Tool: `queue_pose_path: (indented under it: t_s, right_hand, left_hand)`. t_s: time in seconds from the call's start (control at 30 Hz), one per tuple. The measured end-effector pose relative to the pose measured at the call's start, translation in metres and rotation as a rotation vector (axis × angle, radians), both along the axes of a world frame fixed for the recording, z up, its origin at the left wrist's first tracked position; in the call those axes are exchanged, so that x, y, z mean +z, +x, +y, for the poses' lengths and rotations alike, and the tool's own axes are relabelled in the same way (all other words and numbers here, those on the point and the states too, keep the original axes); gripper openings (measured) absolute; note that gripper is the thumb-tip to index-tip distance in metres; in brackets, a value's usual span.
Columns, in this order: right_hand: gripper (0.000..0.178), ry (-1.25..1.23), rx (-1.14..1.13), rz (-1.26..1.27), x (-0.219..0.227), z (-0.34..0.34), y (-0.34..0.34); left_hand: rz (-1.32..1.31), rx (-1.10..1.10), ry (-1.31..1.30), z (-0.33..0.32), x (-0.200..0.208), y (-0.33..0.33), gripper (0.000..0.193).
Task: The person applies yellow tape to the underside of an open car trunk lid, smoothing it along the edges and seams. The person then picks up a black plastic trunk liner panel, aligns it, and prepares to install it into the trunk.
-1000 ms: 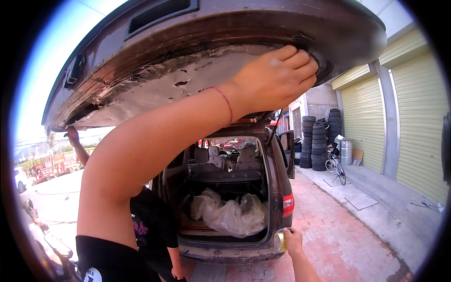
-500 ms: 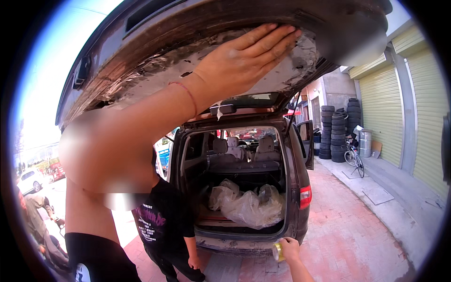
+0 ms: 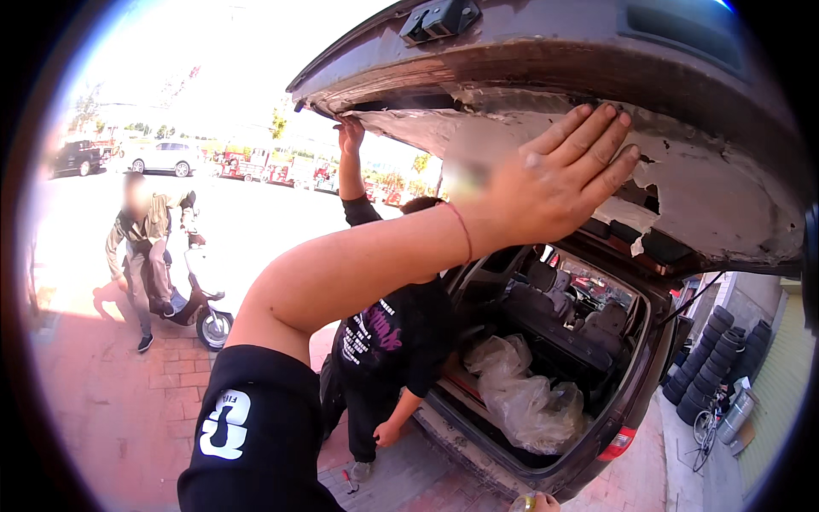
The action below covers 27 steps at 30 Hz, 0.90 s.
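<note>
My left hand (image 3: 563,175) is raised with its fingers stretched out flat, pressing against the inner edge of a car's lifted tailgate (image 3: 546,64). A pale, torn lining (image 3: 725,196) with ragged holes covers the underside of that tailgate. At the bottom edge of the picture, only part of my right hand (image 3: 547,503) shows, closed round a roll of yellowish clear tape (image 3: 522,503). Beyond my left arm stands a person in a black printed shirt (image 3: 375,341); their raised hand (image 3: 350,134) touches the tailgate's left corner, and their other arm hangs low.
The open boot holds crumpled clear plastic sheeting (image 3: 529,401) behind the seats. A red-handled tool (image 3: 350,482) lies on the paving by the person's foot. Another person sits on a scooter (image 3: 192,303) at left. Stacked tyres (image 3: 708,363) and a bicycle (image 3: 706,431) stand at right.
My view has swung left, bringing the scooter and parked cars into sight. My left hand stays against the tailgate edge. The other person's raised hand now shows at its corner.
</note>
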State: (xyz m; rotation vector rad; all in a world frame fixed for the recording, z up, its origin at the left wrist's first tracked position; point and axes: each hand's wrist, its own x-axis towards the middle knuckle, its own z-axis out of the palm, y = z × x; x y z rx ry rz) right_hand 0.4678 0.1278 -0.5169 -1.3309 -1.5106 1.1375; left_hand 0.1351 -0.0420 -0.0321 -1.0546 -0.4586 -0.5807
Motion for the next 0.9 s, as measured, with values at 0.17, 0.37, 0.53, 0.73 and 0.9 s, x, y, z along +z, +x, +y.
queue_pose_path:
  t_s: [0.17,0.37,0.53,0.73,0.9]
  right_hand:
    - [0.046,0.106,0.131,-0.309,0.004,-0.039,-0.035]
    - [0.019,-0.086,0.292,-0.179,-0.064,-0.070,-0.090]
    - [0.023,-0.124,0.669,-0.351,-0.092,-0.113,-0.154]
    - [0.020,0.124,0.955,-0.379,-0.097,-0.146,-0.240]
    - [0.020,0.265,0.858,-0.328,-0.101,-0.168,-0.298]
  left_hand:
    - [-0.672,-0.587,-0.711,0.029,-0.242,-0.018,0.052]
    - [-2.041,-0.473,-1.681,-0.028,-0.620,-0.008,0.067]
    - [-2.267,-0.591,-1.737,-0.117,-0.636,-0.013,0.051]
    - [-2.367,-1.041,-1.547,-0.126,-0.618,-0.053,0.040]
    - [-2.388,-0.940,-1.413,-0.121,-0.624,-0.096,0.027]
